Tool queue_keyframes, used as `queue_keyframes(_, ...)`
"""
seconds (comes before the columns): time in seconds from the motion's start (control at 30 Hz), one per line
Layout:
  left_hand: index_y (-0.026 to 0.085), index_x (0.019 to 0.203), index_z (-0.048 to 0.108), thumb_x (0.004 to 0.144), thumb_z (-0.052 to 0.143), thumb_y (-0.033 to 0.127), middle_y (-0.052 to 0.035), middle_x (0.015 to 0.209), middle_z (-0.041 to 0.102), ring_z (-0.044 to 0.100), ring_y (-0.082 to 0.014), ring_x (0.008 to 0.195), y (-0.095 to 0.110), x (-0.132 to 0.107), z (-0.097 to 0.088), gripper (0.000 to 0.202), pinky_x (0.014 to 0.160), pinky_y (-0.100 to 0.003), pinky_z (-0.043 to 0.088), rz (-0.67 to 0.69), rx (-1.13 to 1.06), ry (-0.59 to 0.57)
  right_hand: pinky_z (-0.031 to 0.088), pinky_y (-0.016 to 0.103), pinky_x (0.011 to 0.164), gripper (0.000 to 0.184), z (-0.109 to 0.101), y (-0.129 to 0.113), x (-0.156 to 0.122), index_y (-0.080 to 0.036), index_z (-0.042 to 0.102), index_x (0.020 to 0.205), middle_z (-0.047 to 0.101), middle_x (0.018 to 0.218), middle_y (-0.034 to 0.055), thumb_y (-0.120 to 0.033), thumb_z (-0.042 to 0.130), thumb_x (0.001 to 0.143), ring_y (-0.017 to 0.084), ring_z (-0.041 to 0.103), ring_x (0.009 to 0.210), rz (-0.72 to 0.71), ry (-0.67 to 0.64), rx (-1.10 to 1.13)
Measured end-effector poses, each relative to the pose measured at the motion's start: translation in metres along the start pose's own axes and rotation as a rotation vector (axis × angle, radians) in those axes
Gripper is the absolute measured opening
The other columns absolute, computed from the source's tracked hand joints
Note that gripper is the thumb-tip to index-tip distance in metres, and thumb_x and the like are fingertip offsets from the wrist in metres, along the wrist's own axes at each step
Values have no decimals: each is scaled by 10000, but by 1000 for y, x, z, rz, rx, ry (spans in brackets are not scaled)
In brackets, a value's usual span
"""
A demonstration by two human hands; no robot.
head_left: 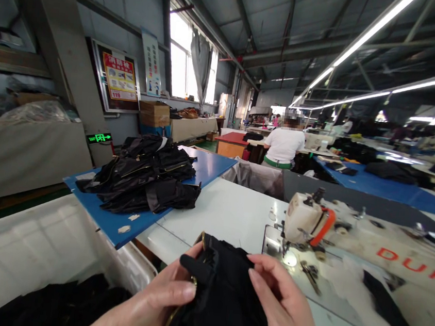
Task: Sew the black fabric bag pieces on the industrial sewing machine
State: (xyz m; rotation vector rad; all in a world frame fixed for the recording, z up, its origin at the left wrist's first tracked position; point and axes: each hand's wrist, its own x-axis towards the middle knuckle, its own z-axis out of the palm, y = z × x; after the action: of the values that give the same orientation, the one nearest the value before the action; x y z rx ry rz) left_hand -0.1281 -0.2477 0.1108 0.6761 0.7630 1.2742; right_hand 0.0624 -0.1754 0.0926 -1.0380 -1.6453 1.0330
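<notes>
A black fabric piece with a gold-toned zipper along its left edge is held up between both hands, in front of the white sewing table. My left hand grips its zippered edge, thumb on the near side beside a small black tab. On the right side, my right hand pinches the cloth between thumb and fingers. To the right stands a white sewing machine with an orange guard, its lamp lit near the needle. The lower end of the fabric runs out of the frame.
Black zippered pieces lie heaped on a blue board at the left. A white bin below holds more black cloth. Small scissors and a black strip rest by the machine. A person in white sits further back.
</notes>
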Motion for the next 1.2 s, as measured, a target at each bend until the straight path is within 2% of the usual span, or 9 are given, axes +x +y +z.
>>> queue_keyframes(0.1,238,1367,416,502,821,176,-69,1085,658,604,-302,1005,3,-3,4,956,869,-369,460,-17,96,37,508,213,562,275,-7,-10,-3,-244,642,971,664,825,28,-457,584,808,188,632,746,46,-46,65)
queue_keyframes(0.2,217,1311,485,526,776,84,-51,979,681,624,-253,926,1,-3,5,848,816,-312,461,-9,128,105,504,208,549,234,-15,-15,-4,-249,655,921,667,862,31,-443,565,826,186,634,762,6,-107,19)
queue_keyframes(0.4,145,943,658,527,744,78,-52,855,679,628,-231,847,-5,-3,9,430,791,-301,454,-31,13,125,531,313,778,172,-32,-24,-11,-283,676,859,604,1109,66,-291,504,863,229,600,992,-414,-106,-362)
queue_keyframes(0.5,172,895,631,519,783,130,-25,798,668,627,-213,789,-11,-4,13,407,756,-303,463,36,10,195,537,355,753,155,-34,-35,-18,-289,670,921,624,1011,85,-270,543,834,247,605,934,-560,-163,-493)
queue_keyframes(0.67,190,879,597,506,826,209,7,729,648,606,-168,676,-21,-5,15,438,658,-260,456,134,32,224,529,323,652,47,-28,-41,-19,-235,600,792,613,796,40,-244,564,819,200,596,754,-482,-240,-557)
queue_keyframes(0.73,191,894,597,507,832,224,12,719,643,598,-160,669,-23,-6,15,454,655,-252,453,126,38,256,516,300,635,118,-26,-40,-18,-231,554,735,598,763,22,-210,515,845,179,586,725,-436,-260,-536)
queue_keyframes(0.93,192,977,606,524,837,278,-12,811,664,619,-194,781,-30,-6,9,515,749,-282,460,122,91,307,490,297,636,115,-22,-40,-20,-238,516,873,593,810,26,-218,408,906,176,581,726,-492,-139,-568)
queue_keyframes(1.1,179,1038,570,682,748,356,-23,764,649,600,-181,723,-39,-3,-17,436,691,-267,452,154,357,274,473,304,599,137,-25,-40,-13,-244,496,815,596,758,26,-255,398,911,188,587,681,-545,-124,-670)
queue_keyframes(1.2,220,1120,559,742,702,320,-54,947,649,595,-218,903,-37,-6,-27,417,817,-293,443,299,616,350,479,296,595,145,-26,-43,-9,-248,495,801,609,773,26,-268,400,909,184,595,686,-541,-183,-679)
